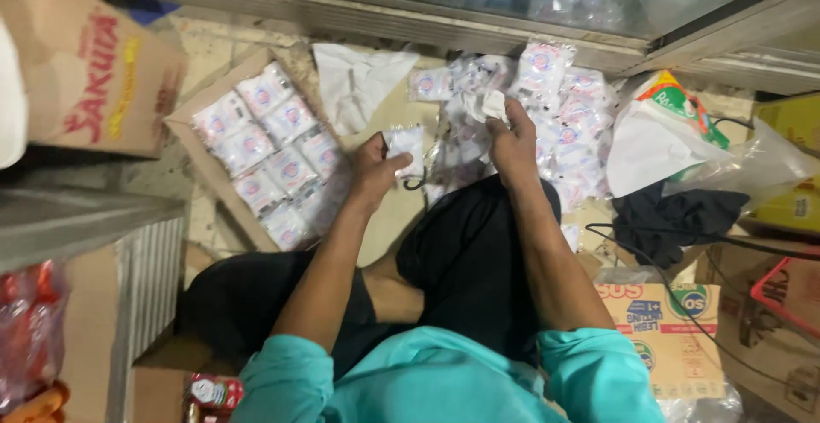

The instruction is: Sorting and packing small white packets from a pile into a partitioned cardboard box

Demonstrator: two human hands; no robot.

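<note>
Box tray (198,133) approx full of sachets (278,154), loose pile (559,124) left; left hand (373,171) pinches one sachet (406,145), right hand (512,145) closed on another (493,103).

Left hand (373,169) holds a small sachet (405,145); right hand (511,143) grips another above the pile (564,124).

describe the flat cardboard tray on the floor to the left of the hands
The tray is a shallow brown cardboard piece lying flat on the floor, turned diagonally. Rows of small white sachets with round red-and-blue marks fill it, packed side by side. Its near end is by the left hand, which holds a single sachet and does not touch the tray.
</note>
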